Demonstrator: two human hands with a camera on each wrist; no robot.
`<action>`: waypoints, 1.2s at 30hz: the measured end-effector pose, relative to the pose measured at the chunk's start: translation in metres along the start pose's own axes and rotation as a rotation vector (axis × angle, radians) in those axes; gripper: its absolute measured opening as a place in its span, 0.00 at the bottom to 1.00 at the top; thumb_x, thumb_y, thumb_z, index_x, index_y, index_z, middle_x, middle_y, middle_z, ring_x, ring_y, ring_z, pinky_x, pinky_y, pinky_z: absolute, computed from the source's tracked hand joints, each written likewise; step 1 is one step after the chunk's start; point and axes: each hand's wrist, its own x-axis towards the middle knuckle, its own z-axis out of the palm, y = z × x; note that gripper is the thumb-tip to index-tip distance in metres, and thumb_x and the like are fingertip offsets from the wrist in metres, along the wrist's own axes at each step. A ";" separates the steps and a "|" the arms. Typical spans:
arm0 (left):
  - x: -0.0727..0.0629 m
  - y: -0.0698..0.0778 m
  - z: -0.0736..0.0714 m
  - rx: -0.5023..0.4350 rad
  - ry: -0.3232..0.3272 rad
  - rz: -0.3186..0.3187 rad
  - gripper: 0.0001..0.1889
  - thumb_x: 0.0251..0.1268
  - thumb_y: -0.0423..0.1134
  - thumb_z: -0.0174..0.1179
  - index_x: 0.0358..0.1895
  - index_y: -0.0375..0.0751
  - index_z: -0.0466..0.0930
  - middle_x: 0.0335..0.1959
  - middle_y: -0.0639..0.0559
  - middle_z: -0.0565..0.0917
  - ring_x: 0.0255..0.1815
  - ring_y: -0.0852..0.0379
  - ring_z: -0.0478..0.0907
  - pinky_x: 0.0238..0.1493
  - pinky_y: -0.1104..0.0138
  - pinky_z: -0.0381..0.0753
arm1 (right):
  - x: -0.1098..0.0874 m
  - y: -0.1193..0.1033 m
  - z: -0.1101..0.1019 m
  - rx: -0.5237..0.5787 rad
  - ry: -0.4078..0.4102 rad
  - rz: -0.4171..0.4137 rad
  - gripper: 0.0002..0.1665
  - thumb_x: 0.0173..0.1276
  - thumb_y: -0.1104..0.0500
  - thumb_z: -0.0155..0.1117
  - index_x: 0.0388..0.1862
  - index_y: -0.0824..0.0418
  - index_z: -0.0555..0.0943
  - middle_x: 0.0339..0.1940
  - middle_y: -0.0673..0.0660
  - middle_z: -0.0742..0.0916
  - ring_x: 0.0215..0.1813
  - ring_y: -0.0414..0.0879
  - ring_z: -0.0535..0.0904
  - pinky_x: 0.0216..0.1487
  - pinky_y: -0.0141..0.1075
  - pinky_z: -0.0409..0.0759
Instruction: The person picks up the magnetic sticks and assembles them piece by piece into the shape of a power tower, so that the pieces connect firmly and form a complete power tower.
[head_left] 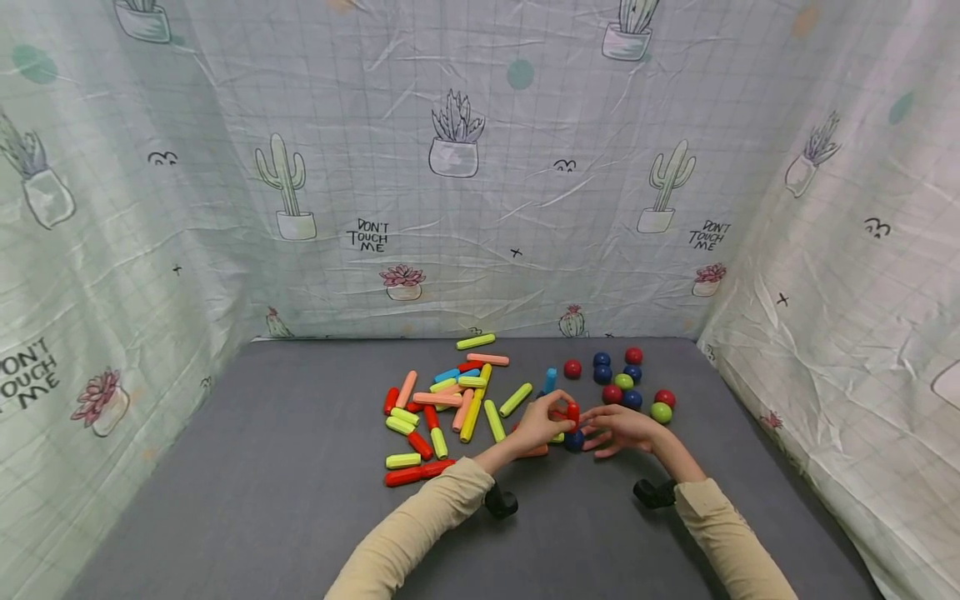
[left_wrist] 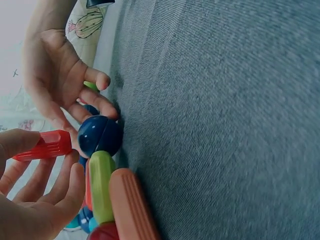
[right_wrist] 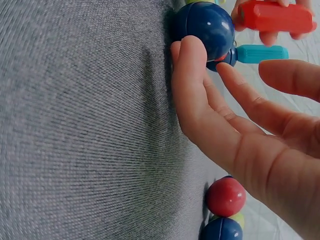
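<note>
A short red rod (head_left: 573, 415) is pinched upright between the thumb and fingers of my left hand (head_left: 538, 423), above a dark blue ball (left_wrist: 100, 136). My right hand (head_left: 622, 429) holds nothing; its fingers are loosely spread, with fingertips right at that ball's side in the right wrist view. The ball sits at the end of a yellow-green rod (left_wrist: 102, 186), beside a salmon-orange rod (left_wrist: 131, 202). Behind my left hand, a light blue rod (right_wrist: 262, 53) stands up from another dark blue ball.
Many red, yellow, salmon and blue rods (head_left: 474, 414) lie scattered on the grey table (head_left: 285, 467), left of the hands. Loose red balls (head_left: 665, 400), dark blue balls (head_left: 632, 400) and green balls (head_left: 661, 413) sit at the back right. A printed cloth (head_left: 480, 208) surrounds the table.
</note>
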 end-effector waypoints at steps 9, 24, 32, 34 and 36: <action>0.002 -0.002 0.001 0.019 0.010 -0.019 0.12 0.57 0.33 0.58 0.45 0.42 0.74 0.43 0.42 0.82 0.39 0.51 0.82 0.37 0.69 0.79 | 0.003 0.002 0.000 -0.016 0.008 0.000 0.27 0.70 0.56 0.43 0.61 0.73 0.60 0.44 0.58 0.77 0.44 0.51 0.80 0.43 0.46 0.79; -0.018 0.003 -0.088 0.272 0.052 0.099 0.07 0.59 0.30 0.54 0.41 0.36 0.76 0.41 0.41 0.80 0.41 0.49 0.79 0.42 0.68 0.77 | 0.004 0.005 -0.002 -0.027 0.024 0.002 0.30 0.70 0.56 0.45 0.63 0.75 0.56 0.52 0.65 0.74 0.45 0.50 0.80 0.43 0.46 0.79; -0.017 -0.027 -0.134 0.373 0.217 0.076 0.07 0.61 0.29 0.52 0.41 0.36 0.76 0.41 0.38 0.80 0.38 0.50 0.77 0.37 0.66 0.76 | 0.005 0.006 -0.001 -0.032 0.032 0.006 0.32 0.69 0.54 0.47 0.63 0.74 0.56 0.51 0.64 0.75 0.44 0.49 0.80 0.43 0.46 0.79; -0.017 -0.030 -0.141 0.375 0.233 0.049 0.08 0.62 0.30 0.51 0.43 0.36 0.76 0.43 0.37 0.79 0.38 0.50 0.75 0.37 0.66 0.75 | 0.006 0.007 -0.001 -0.036 0.033 0.003 0.33 0.69 0.53 0.48 0.63 0.74 0.56 0.50 0.64 0.75 0.44 0.49 0.80 0.43 0.45 0.79; -0.016 -0.032 -0.145 0.427 0.228 0.034 0.09 0.63 0.31 0.50 0.44 0.37 0.75 0.43 0.39 0.79 0.38 0.52 0.74 0.36 0.66 0.74 | 0.007 0.007 -0.001 -0.039 0.032 0.002 0.33 0.68 0.53 0.48 0.63 0.74 0.55 0.50 0.64 0.75 0.44 0.49 0.80 0.43 0.45 0.79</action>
